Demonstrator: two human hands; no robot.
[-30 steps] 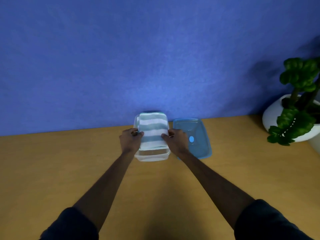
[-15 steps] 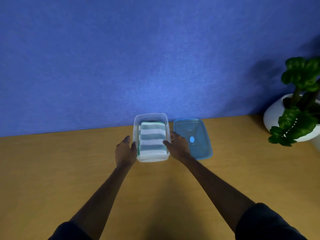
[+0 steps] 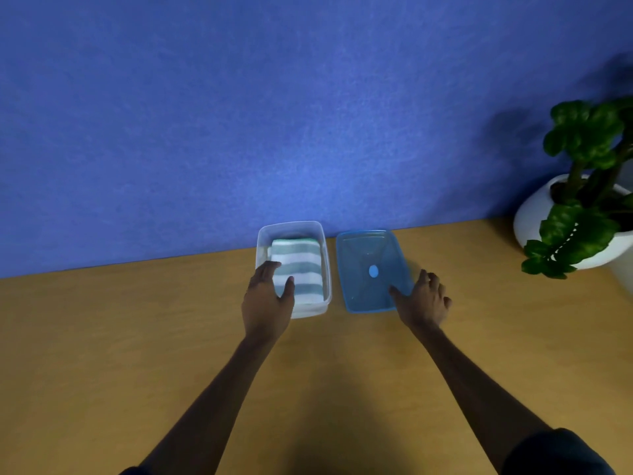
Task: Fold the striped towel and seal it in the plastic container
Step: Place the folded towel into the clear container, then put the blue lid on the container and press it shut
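Head cam: striped towel (image 3: 298,270) sits folded inside the clear container (image 3: 326,255) on the worktop (image 3: 102,337). My left hand (image 3: 267,299) cups its near-left corner, fingers loose. My right hand (image 3: 423,299) rests spread on the blue lid's (image 3: 371,269) near-right corner, gripping nothing.

One towel (image 3: 298,269), one container (image 3: 327,269), one lid (image 3: 373,269), one plant (image 3: 582,186), two hands (image 3: 267,299)
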